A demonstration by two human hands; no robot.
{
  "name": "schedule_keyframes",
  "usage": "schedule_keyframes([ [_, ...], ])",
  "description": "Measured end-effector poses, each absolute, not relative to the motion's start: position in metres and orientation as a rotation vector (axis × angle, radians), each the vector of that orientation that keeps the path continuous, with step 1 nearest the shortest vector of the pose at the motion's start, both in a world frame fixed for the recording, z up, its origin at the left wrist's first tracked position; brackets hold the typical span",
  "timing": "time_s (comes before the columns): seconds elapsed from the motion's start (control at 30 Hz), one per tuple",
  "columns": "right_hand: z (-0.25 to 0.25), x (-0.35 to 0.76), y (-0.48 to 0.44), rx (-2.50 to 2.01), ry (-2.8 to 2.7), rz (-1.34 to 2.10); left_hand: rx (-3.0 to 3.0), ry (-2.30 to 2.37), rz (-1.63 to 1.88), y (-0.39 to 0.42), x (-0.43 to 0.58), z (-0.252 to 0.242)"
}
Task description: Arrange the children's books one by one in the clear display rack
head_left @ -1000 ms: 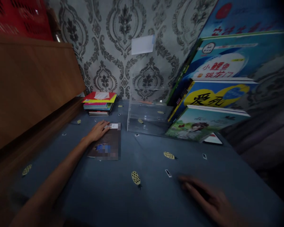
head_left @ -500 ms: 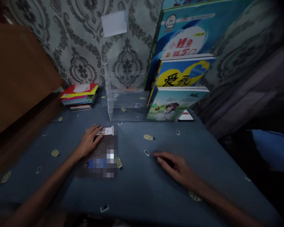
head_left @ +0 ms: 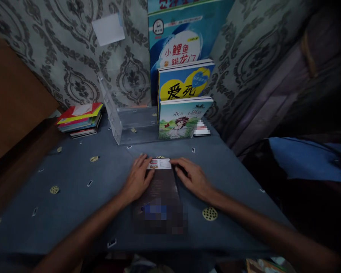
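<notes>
A dark brown book (head_left: 160,185) lies flat in front of me, with a pale printed strip (head_left: 160,163) along its far edge. Its near part is pixelated over a blue picture. My left hand (head_left: 138,176) grips the far left corner, fingers at the edge and thumb on the cover. At the far right corner, my right hand (head_left: 193,178) takes hold with bent index finger and thumb. Behind the book stands a clear plastic rack (head_left: 110,110). Upright in its right part are a green picture book (head_left: 182,123), a blue-and-yellow book (head_left: 165,77) and a larger teal book (head_left: 156,45).
A pile of thin books (head_left: 81,119) sits at the back left, by a brown panel (head_left: 14,102). The blue-grey tablecloth (head_left: 82,212) carries printed pineapples. A white pixelated item (head_left: 201,131) lies right of the rack. Dark curtain (head_left: 272,98) hangs at right.
The dark book has slid rightward under my left hand and now lies between both hands. My right hand has come to its far right corner. The view has turned rightward.
</notes>
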State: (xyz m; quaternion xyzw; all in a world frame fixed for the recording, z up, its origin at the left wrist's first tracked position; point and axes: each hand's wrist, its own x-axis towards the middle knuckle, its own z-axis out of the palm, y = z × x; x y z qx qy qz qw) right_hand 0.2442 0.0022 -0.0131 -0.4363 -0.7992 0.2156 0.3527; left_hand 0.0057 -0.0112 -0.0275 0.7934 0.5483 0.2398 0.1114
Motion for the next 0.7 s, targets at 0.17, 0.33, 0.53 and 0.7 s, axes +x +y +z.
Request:
schedule_keyframes([
  [0.17, -0.027, 0.256, 0.039, -1.237, -2.101, 0.350, 2.356, 1.594, 0.667, -0.001, 0.026, -0.022],
  [0.33, -0.038, 0.263, 0.048, -1.237, -2.090, 0.320, 2.359, 1.949, 0.407, 0.012, -0.052, -0.025],
  [0.53, -0.033, 0.262, 0.043, -1.217, -2.068, 0.374, 1.958, 2.508, 0.196, 0.000, -0.175, -0.019],
  [0.7, -0.029, 0.264, 0.043, -1.215, -2.071, 0.392, 1.677, 2.693, 0.151, -0.012, -0.218, -0.003],
])
